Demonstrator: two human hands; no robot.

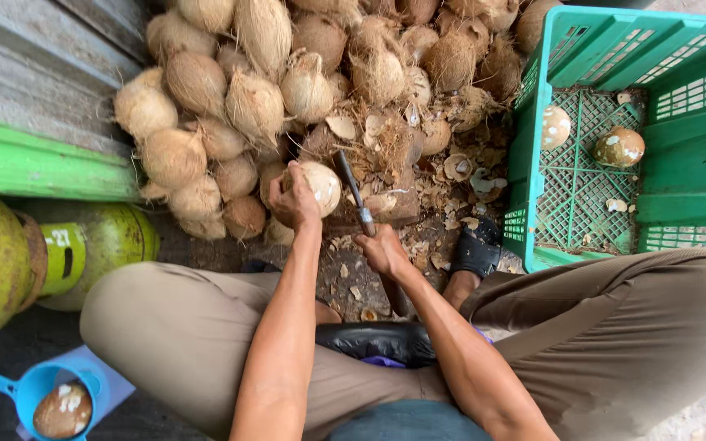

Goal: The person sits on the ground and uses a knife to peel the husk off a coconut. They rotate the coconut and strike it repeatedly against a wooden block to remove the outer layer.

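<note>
— What has the left hand (294,200) got?

— Its grip is clamped on a pale, partly husked coconut (320,186), held on a wooden block (392,204) in the middle of the floor, just near of the big heap.

— And the right hand (383,251)?

— Fingers closed tight round the handle of a cleaver (355,194); the blade points far, just right of the coconut.

— What lies about?

— A pile of brown husked coconuts (255,106) at the far left, husk scraps (459,167) round the block, a green plastic crate (533,163) at the right with two peeled coconuts (619,147) in it. A green gas cylinder (10,261) sits near left, and a blue scoop (38,388) below it holds a shell.
</note>
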